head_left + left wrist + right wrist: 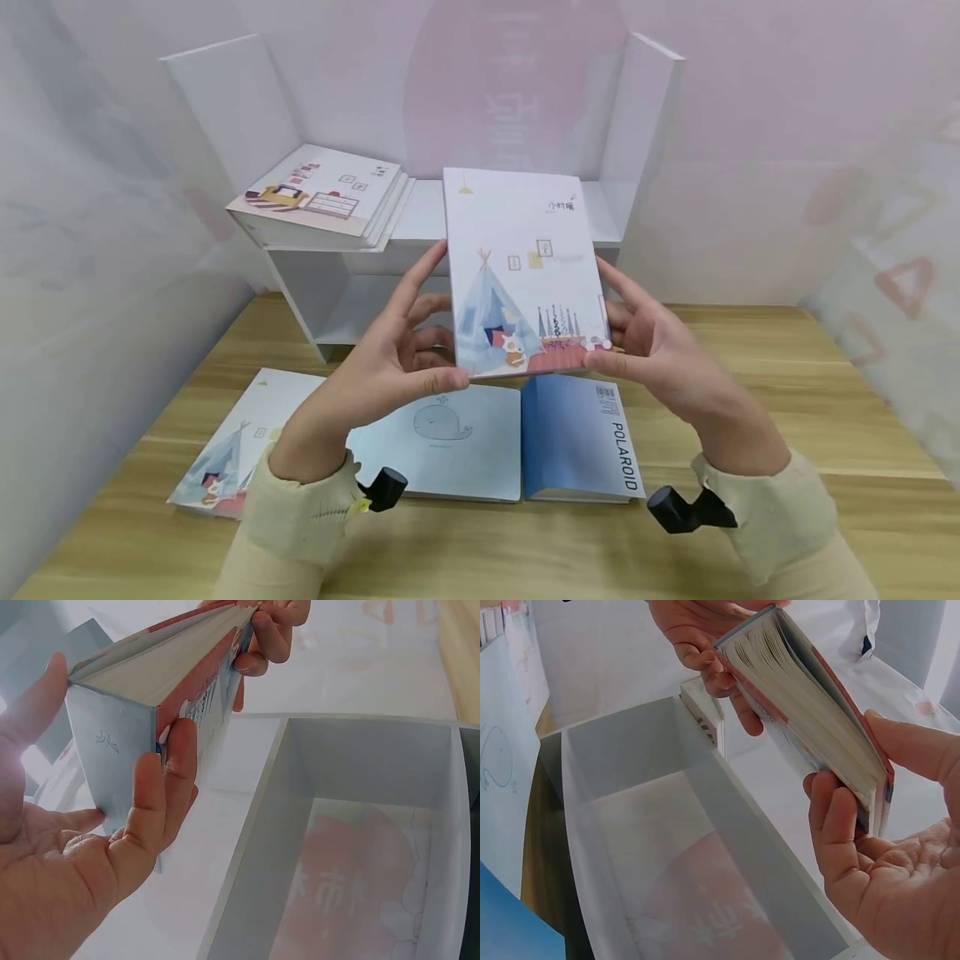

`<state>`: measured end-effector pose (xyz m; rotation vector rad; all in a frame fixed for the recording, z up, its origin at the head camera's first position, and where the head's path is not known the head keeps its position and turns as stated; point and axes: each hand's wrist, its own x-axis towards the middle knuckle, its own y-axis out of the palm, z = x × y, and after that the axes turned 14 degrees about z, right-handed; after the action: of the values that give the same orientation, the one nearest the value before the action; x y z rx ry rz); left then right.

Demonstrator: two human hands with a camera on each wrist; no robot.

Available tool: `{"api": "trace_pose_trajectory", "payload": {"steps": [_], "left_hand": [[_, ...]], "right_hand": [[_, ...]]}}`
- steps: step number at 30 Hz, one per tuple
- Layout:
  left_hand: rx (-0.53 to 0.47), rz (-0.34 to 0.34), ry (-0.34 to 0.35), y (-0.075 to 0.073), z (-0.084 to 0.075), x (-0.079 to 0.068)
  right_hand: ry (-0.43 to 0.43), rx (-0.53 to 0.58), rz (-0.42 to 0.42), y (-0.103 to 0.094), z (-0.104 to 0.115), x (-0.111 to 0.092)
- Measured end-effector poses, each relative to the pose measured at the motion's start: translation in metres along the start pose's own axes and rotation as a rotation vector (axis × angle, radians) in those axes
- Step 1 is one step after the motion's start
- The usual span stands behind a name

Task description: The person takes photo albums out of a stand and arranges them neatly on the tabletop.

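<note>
Both hands hold a thick hardcover book up in front of a white shelf. Its white cover carries a blue tent drawing. My left hand grips the left side, thumb at the lower corner and fingers on the edge and behind. On the other side, my right hand grips the book with its thumb at the lower right corner. In the left wrist view, the book's pale blue spine faces the left palm. The right wrist view shows the page edges between the covers.
The white shelf has upright side panels; a stack of books lies on its left. On the wooden table lie a similar tent book, partly behind the left forearm, a pale blue whale book and a blue POLAROID book.
</note>
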<state>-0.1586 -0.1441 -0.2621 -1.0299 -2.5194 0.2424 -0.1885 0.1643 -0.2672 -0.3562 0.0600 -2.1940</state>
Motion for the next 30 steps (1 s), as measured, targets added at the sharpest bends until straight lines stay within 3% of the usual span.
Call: {"api": "trace_pose_trajectory", "payload": {"steps": [19,30], "left_hand": [[0.008,0.044,0.003,0.015,-0.003,0.002],[0.018,0.061,-0.032,0.023,-0.004,0.004]], "right_hand": [[-0.053,-0.012,0.007,0.009,0.005,-0.025],[-0.019,-0.008,0.009,0.003,0.005,-0.039]]}}
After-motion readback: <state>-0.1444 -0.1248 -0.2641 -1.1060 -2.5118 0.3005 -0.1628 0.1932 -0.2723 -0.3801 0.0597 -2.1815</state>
